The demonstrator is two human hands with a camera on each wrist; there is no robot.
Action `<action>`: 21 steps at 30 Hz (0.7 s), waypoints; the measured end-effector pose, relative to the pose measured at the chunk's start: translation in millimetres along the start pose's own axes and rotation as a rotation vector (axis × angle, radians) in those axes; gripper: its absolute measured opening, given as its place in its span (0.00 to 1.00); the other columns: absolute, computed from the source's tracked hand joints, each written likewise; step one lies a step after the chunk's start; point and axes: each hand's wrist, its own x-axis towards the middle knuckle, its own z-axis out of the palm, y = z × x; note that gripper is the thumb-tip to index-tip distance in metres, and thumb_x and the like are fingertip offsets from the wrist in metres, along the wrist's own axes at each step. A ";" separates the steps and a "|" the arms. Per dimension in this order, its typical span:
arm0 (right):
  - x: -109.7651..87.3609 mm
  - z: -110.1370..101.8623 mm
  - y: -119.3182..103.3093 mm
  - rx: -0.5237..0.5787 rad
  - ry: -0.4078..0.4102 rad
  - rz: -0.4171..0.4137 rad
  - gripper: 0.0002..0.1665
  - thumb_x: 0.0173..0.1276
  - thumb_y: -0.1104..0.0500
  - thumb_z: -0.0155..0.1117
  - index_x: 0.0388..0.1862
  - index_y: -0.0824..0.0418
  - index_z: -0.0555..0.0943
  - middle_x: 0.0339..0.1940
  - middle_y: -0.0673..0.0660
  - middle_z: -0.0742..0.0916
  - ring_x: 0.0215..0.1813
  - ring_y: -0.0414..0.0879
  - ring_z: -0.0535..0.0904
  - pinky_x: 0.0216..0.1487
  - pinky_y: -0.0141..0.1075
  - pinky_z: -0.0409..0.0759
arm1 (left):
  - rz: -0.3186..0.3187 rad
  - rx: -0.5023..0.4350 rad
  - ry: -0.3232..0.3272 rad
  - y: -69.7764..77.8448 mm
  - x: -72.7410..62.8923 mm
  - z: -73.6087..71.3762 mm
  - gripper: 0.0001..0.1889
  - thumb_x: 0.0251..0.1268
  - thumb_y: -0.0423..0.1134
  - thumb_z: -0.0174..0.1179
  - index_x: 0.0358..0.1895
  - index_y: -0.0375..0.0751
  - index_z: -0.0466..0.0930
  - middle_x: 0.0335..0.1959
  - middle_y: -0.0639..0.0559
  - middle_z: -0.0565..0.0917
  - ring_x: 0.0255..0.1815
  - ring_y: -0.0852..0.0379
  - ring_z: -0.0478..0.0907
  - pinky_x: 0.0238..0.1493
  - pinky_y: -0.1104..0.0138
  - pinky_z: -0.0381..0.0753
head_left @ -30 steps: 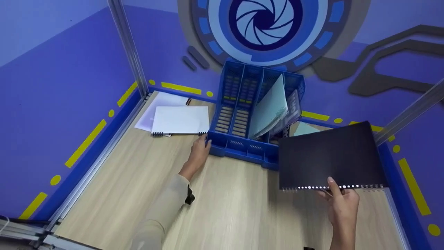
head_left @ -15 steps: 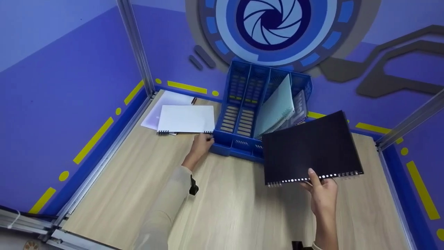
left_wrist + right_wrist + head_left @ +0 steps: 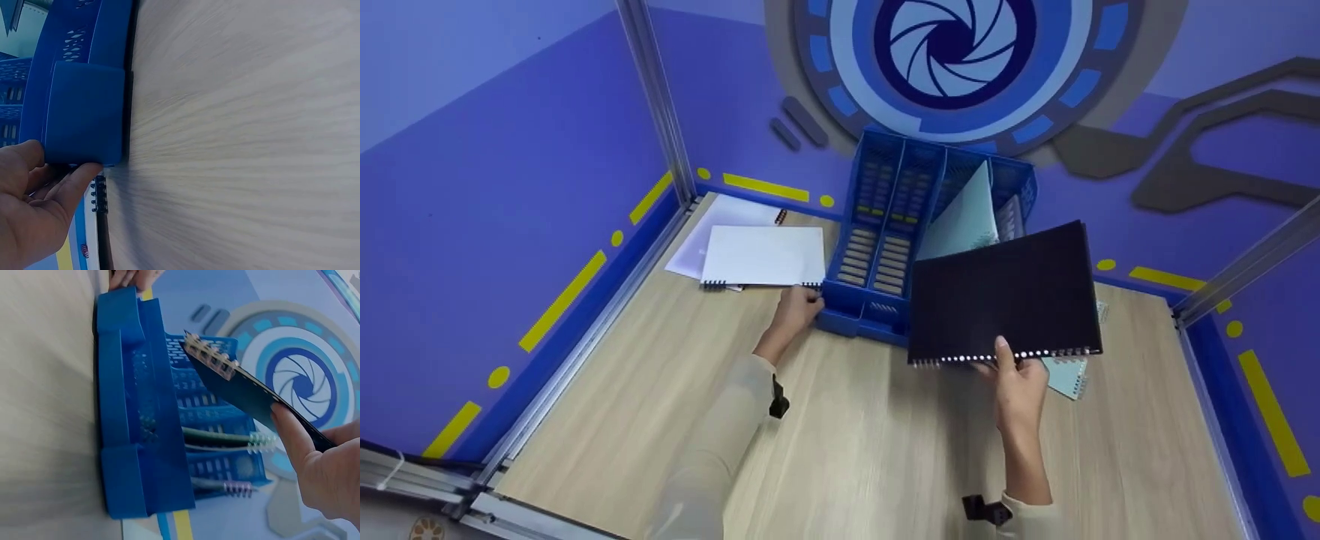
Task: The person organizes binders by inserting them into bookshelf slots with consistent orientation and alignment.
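Note:
A black-covered spiral notebook (image 3: 1005,292) is held by its coil-bound edge in my right hand (image 3: 1021,394), thumb on top and fingers beneath. It is raised in front of the right half of a blue file organizer (image 3: 841,294), hiding part of it. In the right wrist view the notebook (image 3: 230,379) tilts beside the upright dividers. My left hand (image 3: 793,316) grips the organizer's front left corner, thumb at the rim and fingers along the side wall (image 3: 84,112). A pale green notebook (image 3: 964,214) leans in one compartment, with a greyish notebook (image 3: 1011,215) to its right.
White (image 3: 765,255) and pale purple (image 3: 686,251) spiral notebooks lie overlapping on the table left of the organizer. Another pale green notebook (image 3: 1065,376) lies partly under the black one's outline at right. Blue panels and metal posts (image 3: 656,105) bound the table.
My right hand has carried the black notebook leftward and upward, across the organizer's front right, uncovering the pale green notebook on the table. My left hand stays at the organizer's corner.

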 end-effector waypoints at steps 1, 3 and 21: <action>1.6 3.7 0.5 0.001 0.001 -0.011 0.18 0.80 0.55 0.55 0.49 0.73 0.75 0.38 0.56 0.85 0.35 0.39 0.89 0.32 0.24 0.80 | -0.003 -0.001 0.000 -0.1 -0.1 -0.1 0.11 0.66 0.31 0.60 0.24 0.38 0.84 0.18 0.58 0.73 0.21 0.60 0.68 0.25 0.70 0.65; 4.3 10.8 1.7 -0.032 -0.005 -0.024 0.18 0.81 0.54 0.54 0.44 0.70 0.74 0.33 0.57 0.83 0.29 0.37 0.87 0.22 0.25 0.72 | -0.006 -0.004 0.001 -0.4 -0.2 -0.3 0.12 0.66 0.31 0.60 0.22 0.40 0.83 0.18 0.59 0.72 0.21 0.60 0.67 0.24 0.70 0.65; 10.0 43.3 18.7 0.011 0.007 -0.103 0.24 0.81 0.50 0.53 0.61 0.68 0.76 0.54 0.66 0.85 0.42 0.43 0.89 0.23 0.25 0.71 | 0.034 0.033 0.062 0.8 -4.2 3.8 0.17 0.65 0.29 0.60 0.17 0.44 0.74 0.18 0.60 0.68 0.22 0.60 0.65 0.26 0.68 0.63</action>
